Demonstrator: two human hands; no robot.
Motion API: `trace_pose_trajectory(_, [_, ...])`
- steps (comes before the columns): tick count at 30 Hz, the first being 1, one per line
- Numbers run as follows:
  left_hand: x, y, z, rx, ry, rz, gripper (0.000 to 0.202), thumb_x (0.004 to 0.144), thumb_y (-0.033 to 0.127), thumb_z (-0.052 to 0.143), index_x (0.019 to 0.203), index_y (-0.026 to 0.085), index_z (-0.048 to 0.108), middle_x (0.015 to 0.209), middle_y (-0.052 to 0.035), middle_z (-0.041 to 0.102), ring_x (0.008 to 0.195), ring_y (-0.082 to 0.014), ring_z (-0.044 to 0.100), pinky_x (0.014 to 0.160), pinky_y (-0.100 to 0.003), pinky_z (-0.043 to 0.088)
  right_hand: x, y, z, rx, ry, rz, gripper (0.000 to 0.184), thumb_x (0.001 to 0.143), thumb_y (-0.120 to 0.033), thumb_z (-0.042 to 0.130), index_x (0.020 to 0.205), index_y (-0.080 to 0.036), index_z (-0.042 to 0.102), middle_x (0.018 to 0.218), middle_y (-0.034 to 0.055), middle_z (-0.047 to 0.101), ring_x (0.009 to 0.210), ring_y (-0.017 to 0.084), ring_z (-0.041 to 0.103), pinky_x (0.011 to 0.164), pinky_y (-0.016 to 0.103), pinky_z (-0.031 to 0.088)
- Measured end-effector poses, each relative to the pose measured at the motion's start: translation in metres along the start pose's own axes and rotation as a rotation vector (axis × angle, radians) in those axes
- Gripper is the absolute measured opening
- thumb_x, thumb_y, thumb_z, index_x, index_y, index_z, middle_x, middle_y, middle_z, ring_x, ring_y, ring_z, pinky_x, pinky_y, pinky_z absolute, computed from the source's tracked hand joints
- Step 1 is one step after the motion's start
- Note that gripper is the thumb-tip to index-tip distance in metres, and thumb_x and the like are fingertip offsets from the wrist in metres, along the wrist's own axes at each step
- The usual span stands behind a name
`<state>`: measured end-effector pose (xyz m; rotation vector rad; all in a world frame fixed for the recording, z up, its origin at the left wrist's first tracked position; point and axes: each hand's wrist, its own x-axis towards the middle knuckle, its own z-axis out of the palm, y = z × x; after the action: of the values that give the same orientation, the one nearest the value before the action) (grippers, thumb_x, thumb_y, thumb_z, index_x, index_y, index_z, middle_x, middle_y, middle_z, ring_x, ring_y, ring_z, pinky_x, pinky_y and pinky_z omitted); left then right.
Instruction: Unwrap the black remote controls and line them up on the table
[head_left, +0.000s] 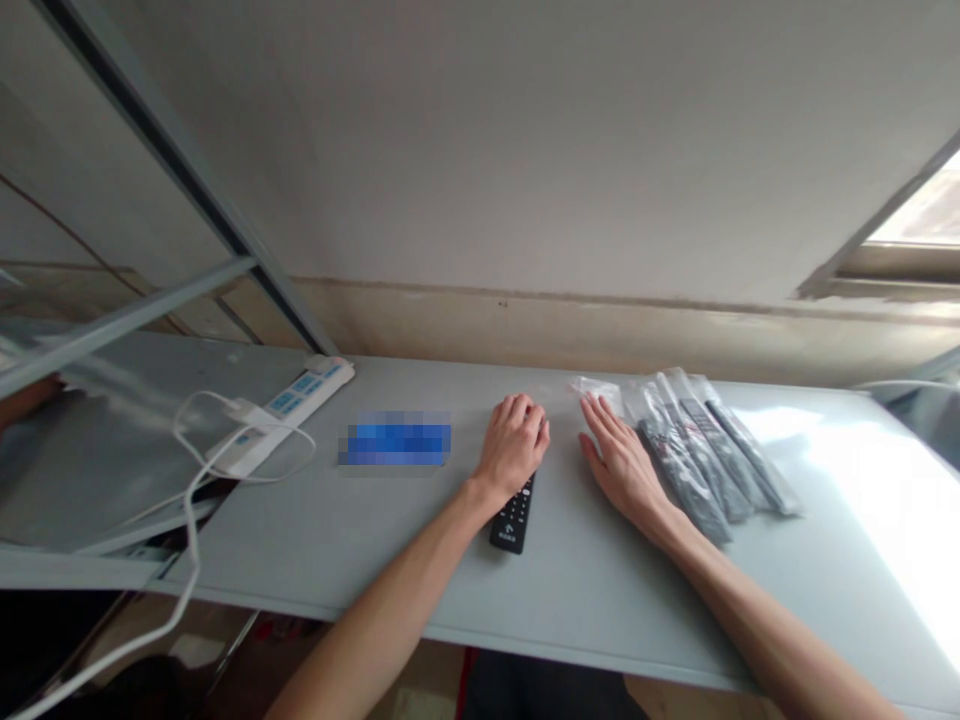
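A black remote control (514,517) lies on the grey table (420,560), its far end under my left hand (514,442). That hand's fingers curl over the remote's top half, gripping it against the table. My right hand (619,452) lies flat with fingers stretched out, pressing down on a clear plastic bag (592,392). Just right of this hand sit several remotes sealed in clear bags (709,450), fanned side by side.
A white power strip (289,405) with a white cable (191,480) lies at the table's left. A blurred blue patch (395,440) sits left of my left hand. A metal shelf frame (142,300) rises at far left; the wall runs behind.
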<state>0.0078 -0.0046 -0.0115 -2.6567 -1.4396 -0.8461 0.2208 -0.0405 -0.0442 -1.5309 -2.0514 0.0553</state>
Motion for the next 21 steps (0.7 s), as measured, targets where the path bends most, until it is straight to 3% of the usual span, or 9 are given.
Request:
trace_pose_trajectory(3, [0.001, 0.001, -0.004, -0.003, 0.068, -0.026, 0.026, 0.106, 0.025, 0.053, 0.087, 0.019, 0.069, 0.102, -0.0086, 0.067, 0.107, -0.0263, 0.057, 0.095, -0.042, 0.051, 0.002, -0.003, -0.007, 0.05, 0.115, -0.009, 0.064, 0.109, -0.025, 0.041, 0.171, -0.02, 0.025, 0.172, 0.0134, 0.036, 0.162, 0.029, 0.027, 0.127, 0.057, 0.036])
trace_pose_trajectory(5, [0.001, 0.0, -0.004, -0.018, 0.069, -0.036, 0.03, 0.108, 0.029, 0.051, 0.088, 0.019, 0.072, 0.1, -0.0084, 0.068, 0.106, -0.0265, 0.057, 0.095, -0.042, 0.051, 0.003, -0.006, -0.011, 0.116, 0.162, -0.02, 0.066, 0.109, -0.024, 0.042, 0.172, -0.025, 0.022, 0.174, 0.0109, 0.033, 0.162, 0.028, 0.027, 0.128, 0.057, 0.034])
trace_pose_trajectory(8, [0.001, -0.001, -0.003, -0.053, 0.045, -0.038, 0.032, 0.11, 0.038, 0.049, 0.118, 0.018, 0.073, 0.113, -0.0096, 0.072, 0.115, -0.0275, 0.059, 0.1, -0.043, 0.05, 0.004, -0.011, -0.013, 0.244, 0.174, -0.038, 0.066, 0.109, -0.022, 0.042, 0.171, -0.03, 0.023, 0.173, 0.0087, 0.034, 0.161, 0.026, 0.032, 0.129, 0.057, 0.033])
trace_pose_trajectory(12, [0.002, -0.002, -0.003, -0.096, 0.035, -0.06, 0.057, 0.111, 0.049, 0.044, 0.155, 0.013, 0.049, 0.138, -0.0153, 0.067, 0.132, -0.0282, 0.057, 0.111, -0.042, 0.047, 0.002, -0.02, -0.013, 0.351, 0.145, -0.074, 0.066, 0.107, -0.02, 0.043, 0.17, -0.032, 0.027, 0.172, 0.0079, 0.037, 0.159, 0.027, 0.035, 0.128, 0.059, 0.035])
trace_pose_trajectory(18, [0.003, -0.002, -0.007, -0.162, -0.006, -0.016, 0.071, 0.111, 0.055, 0.034, 0.17, 0.018, 0.021, 0.164, -0.0156, 0.049, 0.151, -0.0285, 0.047, 0.122, -0.043, 0.04, 0.001, -0.024, -0.011, 0.355, 0.032, -0.128, 0.064, 0.106, -0.019, 0.044, 0.168, -0.031, 0.033, 0.171, 0.0078, 0.039, 0.161, 0.028, 0.031, 0.128, 0.06, 0.034])
trace_pose_trajectory(21, [0.001, -0.001, -0.009, -0.224, 0.012, 0.074, 0.067, 0.112, 0.044, 0.035, 0.172, 0.021, 0.016, 0.169, -0.0132, 0.042, 0.155, -0.0272, 0.042, 0.126, -0.045, 0.037, 0.0, -0.027, -0.009, 0.335, -0.054, -0.188, 0.056, 0.107, -0.021, 0.045, 0.162, -0.028, 0.045, 0.167, 0.0092, 0.046, 0.159, 0.029, 0.036, 0.126, 0.059, 0.038])
